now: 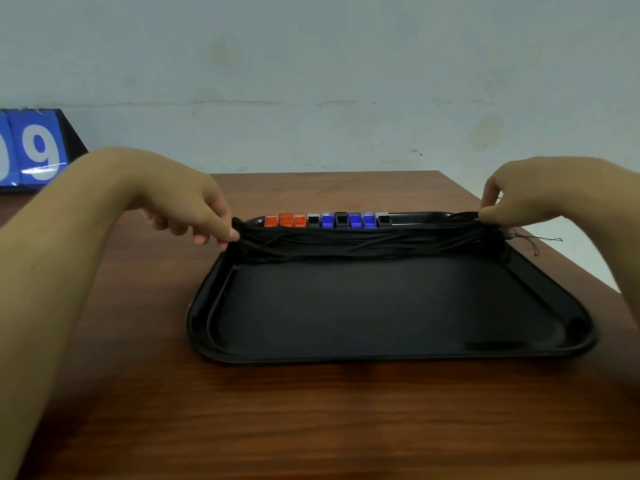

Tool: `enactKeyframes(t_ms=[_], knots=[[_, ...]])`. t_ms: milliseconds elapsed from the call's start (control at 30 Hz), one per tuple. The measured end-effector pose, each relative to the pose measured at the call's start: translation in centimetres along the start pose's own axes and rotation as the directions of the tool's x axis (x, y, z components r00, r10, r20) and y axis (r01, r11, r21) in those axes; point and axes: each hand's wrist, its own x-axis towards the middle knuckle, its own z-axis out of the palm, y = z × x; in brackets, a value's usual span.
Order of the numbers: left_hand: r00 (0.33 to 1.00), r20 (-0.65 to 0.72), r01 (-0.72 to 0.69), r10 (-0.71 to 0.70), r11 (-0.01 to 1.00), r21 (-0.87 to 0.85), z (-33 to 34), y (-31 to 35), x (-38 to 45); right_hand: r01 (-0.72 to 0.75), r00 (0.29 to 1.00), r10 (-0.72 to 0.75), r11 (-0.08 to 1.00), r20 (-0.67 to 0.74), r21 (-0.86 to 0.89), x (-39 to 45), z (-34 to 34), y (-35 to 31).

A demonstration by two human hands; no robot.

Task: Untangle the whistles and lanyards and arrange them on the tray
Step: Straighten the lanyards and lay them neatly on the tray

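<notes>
A black tray (pixel 381 351) lies on the wooden table. Along its far edge stands a row of several whistles (pixel 327 220): orange ones on the left, then black and blue ones. A bundle of black lanyards (pixel 367 241) stretches across the far part of the tray, just in front of the whistles. My left hand (pixel 187 206) pinches the bundle's left end at the tray's far-left corner. My right hand (pixel 526 199) pinches the right end at the far-right corner. Thin loop cords (pixel 535 242) trail from the right end onto the table.
The brown wooden table (pixel 311 420) ends close behind the tray and at the right, against a pale wall. A blue flip scoreboard (pixel 34 150) showing a 9 stands at the far left. The tray's near half holds nothing.
</notes>
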Motion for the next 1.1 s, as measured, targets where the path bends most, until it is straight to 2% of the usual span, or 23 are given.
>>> enactKeyframes(t_ms=[267, 500, 667, 900, 1000, 1100], knots=[[0.999, -0.039, 0.002, -0.003, 1.0, -0.027, 0.1, 0.6, -0.1, 0.005, 1.0, -0.005, 1.0, -0.003, -0.005, 0.2, 0.2, 0.1], [0.994, -0.08, -0.068, 0.068, 0.998, 0.0, 0.2, 0.6, -0.1, -0.003, 1.0, 0.003, 1.0, -0.009, -0.006, 0.0, 0.1, 0.1], [0.985, -0.133, -0.117, 0.114, 0.993, -0.014, 0.2, 0.7, 0.2, 0.027, 0.996, -0.025, 0.999, -0.088, 0.02, 0.0, 0.0, 0.0], [0.964, -0.166, -0.216, 0.206, 0.975, -0.047, 0.5, 1.1, 0.3, 0.158, 0.969, -0.145, 0.986, -0.198, 0.055, 0.4, 0.8, -1.3], [0.959, -0.168, -0.236, 0.227, 0.971, -0.035, 0.5, 1.3, 0.4, 0.288, 0.935, -0.262, 0.954, -0.24, 0.083, 0.3, 0.9, -1.9], [0.944, -0.178, -0.287, 0.278, 0.958, -0.022, 0.5, 1.4, 0.4, 0.465, 0.862, -0.42, 0.878, -0.285, 0.112, -0.2, 1.0, -3.1]])
